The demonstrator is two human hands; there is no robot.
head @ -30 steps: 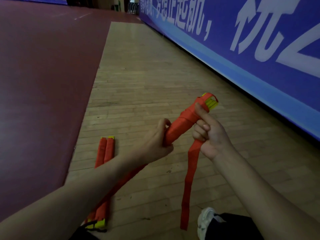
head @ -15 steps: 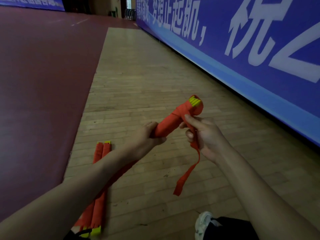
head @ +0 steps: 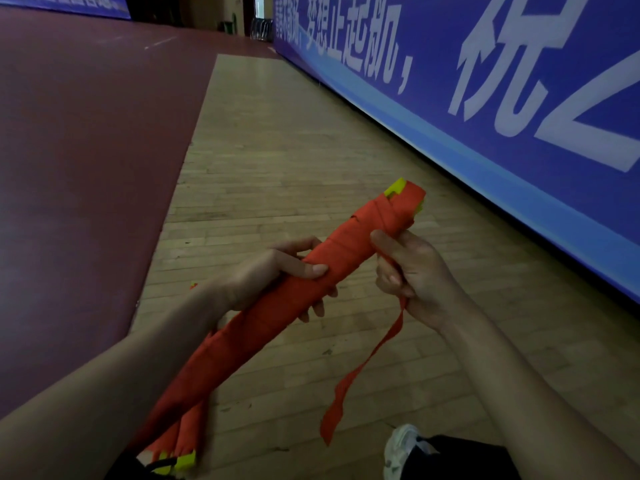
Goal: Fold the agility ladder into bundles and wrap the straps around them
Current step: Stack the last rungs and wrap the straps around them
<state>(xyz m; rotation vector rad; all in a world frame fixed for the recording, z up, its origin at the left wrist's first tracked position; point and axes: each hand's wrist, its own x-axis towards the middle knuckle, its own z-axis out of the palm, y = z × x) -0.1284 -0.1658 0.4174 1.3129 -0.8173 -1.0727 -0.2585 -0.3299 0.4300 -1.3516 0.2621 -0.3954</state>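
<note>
A long bundle of yellow ladder rungs wrapped in orange strap [head: 277, 313] slants from lower left to upper right above the floor. My left hand [head: 273, 275] grips its middle from the left, thumb on top. My right hand [head: 412, 275] holds the strap beside the bundle's upper end, where yellow rung tips [head: 396, 188] stick out. The loose strap tail [head: 367, 368] hangs from my right fist. A second wrapped bundle [head: 180, 441] lies on the floor under the held one, mostly hidden, its yellow end near the bottom edge.
Wooden floorboards [head: 277, 161] run ahead, with dark red court surface [head: 86, 150] on the left. A blue banner wall [head: 502, 98] with white characters lines the right side. My white shoe [head: 401, 448] and dark trouser leg sit at the bottom right.
The held bundle has come closer and lower in view. My right hand has moved down under its upper end, and the strap tail hangs shorter.
</note>
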